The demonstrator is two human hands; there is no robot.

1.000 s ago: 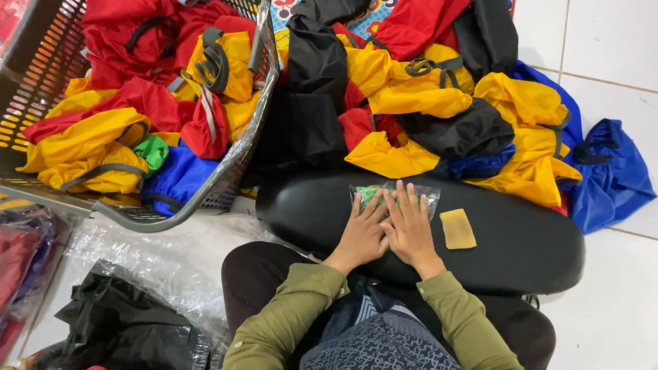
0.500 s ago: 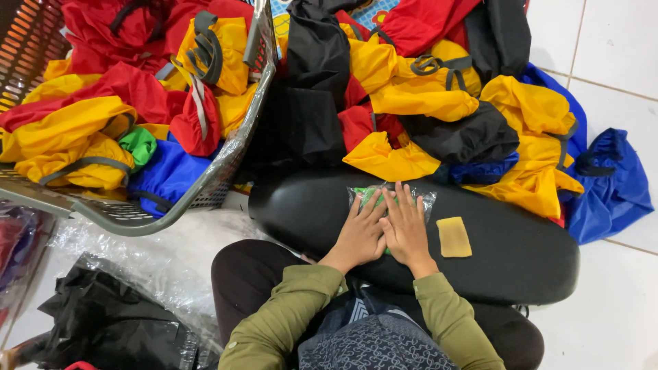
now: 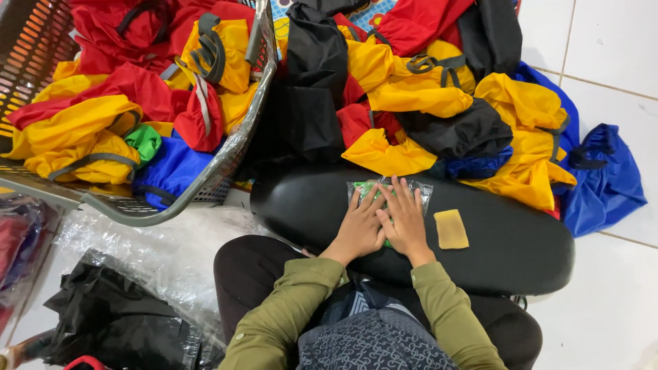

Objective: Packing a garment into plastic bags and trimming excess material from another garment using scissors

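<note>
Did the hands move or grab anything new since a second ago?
Nothing visibly changed. The left hand and right hand stay pressed flat, side by side, on the clear packet with green inside on the black board. The yellow card lies where it was.

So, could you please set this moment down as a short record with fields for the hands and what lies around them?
left hand: flat on the clear plastic packet, palm down
right hand: flat on the same packet, beside the left, fingers spread
packet contents: something green, mostly hidden
work surface: black oval padded board across the lap
beside the hands: yellow rectangular pad, apart from the right hand
behind the board: heap of yellow, red, black and blue fabric bags
left side: grey mesh basket holding more bags
</note>
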